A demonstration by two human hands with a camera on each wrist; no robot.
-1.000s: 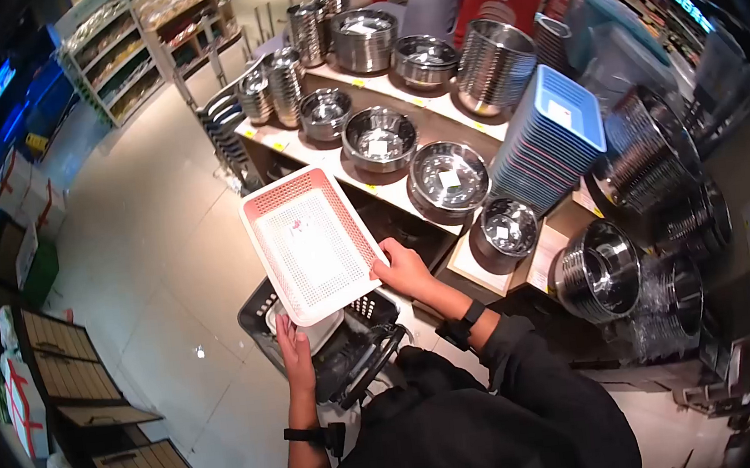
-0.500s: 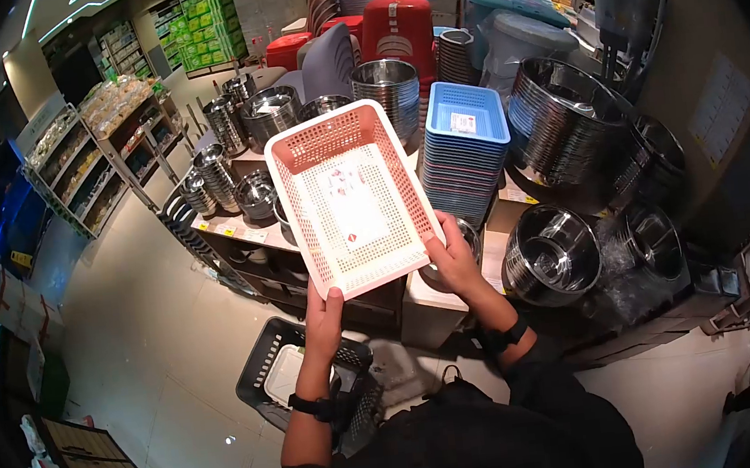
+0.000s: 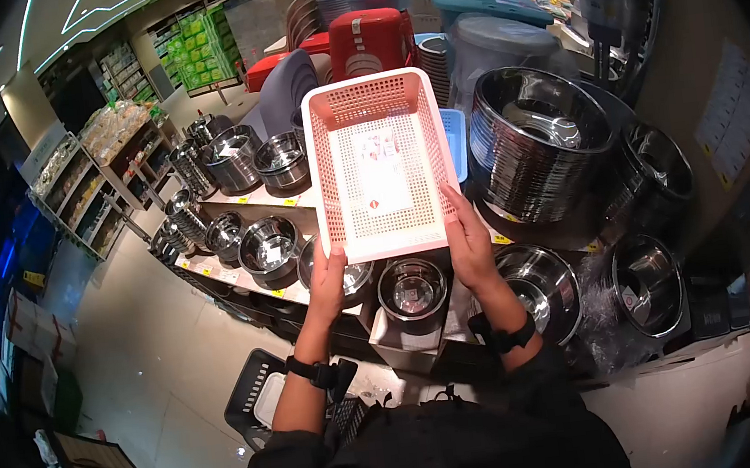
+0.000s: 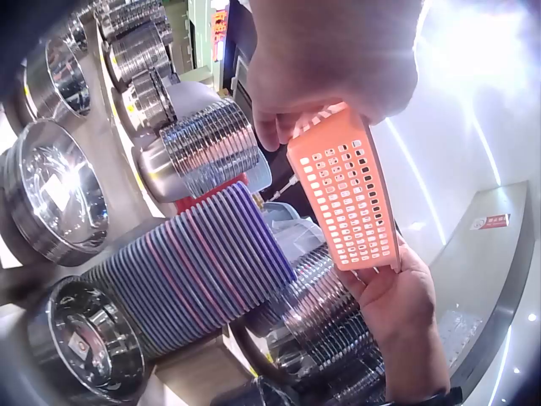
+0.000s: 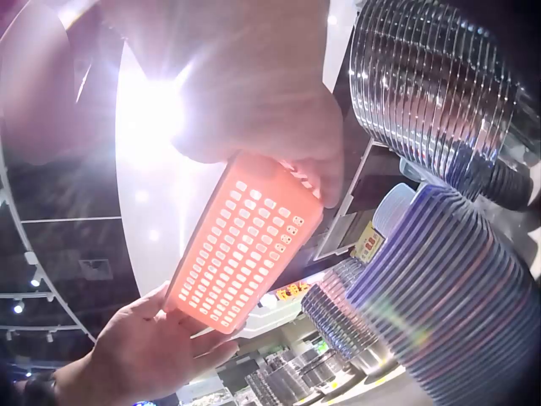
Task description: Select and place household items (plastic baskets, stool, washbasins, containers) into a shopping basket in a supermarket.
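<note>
I hold a pink perforated plastic basket (image 3: 370, 96) up in front of me with both hands, its open side facing my head. A printed label (image 3: 385, 171) lies inside on its bottom. My left hand (image 3: 328, 286) grips the near left corner, thumb over the rim. At the near right corner, my right hand (image 3: 470, 247) grips the rim and side wall. The left wrist view shows the basket's orange-lit side wall (image 4: 347, 199) with the right hand (image 4: 399, 298) supporting it from below. In the right wrist view, the left hand (image 5: 144, 348) holds the other end.
Stacks of steel basins (image 3: 535, 149) and smaller steel bowls (image 3: 269, 248) stand on the tiered display ahead. Behind the pink basket is a stack of blue baskets (image 3: 455, 134). Down at the left sits a dark shopping basket (image 3: 244, 394) holding a white container (image 3: 270, 398).
The pink basket has risen and moved right, away from above the shopping basket, and turned to face me squarely. My left hand has gone from straight fingers at its corner to gripping it.
</note>
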